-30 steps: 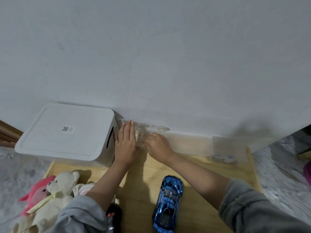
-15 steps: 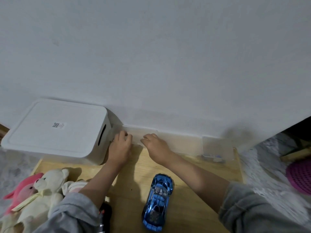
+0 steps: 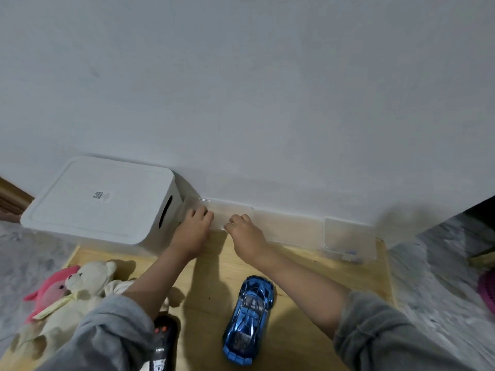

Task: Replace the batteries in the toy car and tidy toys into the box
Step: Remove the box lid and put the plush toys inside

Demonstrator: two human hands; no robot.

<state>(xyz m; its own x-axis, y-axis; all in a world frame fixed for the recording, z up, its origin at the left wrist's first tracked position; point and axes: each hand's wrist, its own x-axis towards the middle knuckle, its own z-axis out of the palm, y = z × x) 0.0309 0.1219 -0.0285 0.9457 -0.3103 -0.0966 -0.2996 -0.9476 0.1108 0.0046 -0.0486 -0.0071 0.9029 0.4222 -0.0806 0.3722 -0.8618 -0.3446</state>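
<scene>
Head view – a clear plastic case (image 3: 222,214) right of the white box (image 3: 101,202) is gripped by both the left hand (image 3: 194,231) and right hand (image 3: 245,230); the blue toy car (image 3: 249,317) is left nearer on the counter (image 3: 308,263).

Remote control (image 3: 163,344) half under left sleeve (image 3: 107,336), cut by bottom edge; small bits in far-right clear case (image 3: 348,236) too blurred to identify.

Glossy blue toy car (image 3: 249,317), white storage box (image 3: 101,204), cream teddy (image 3: 80,293), pink plush (image 3: 48,293), tan wood worktop (image 3: 308,303), grey sleeves (image 3: 388,336).
</scene>
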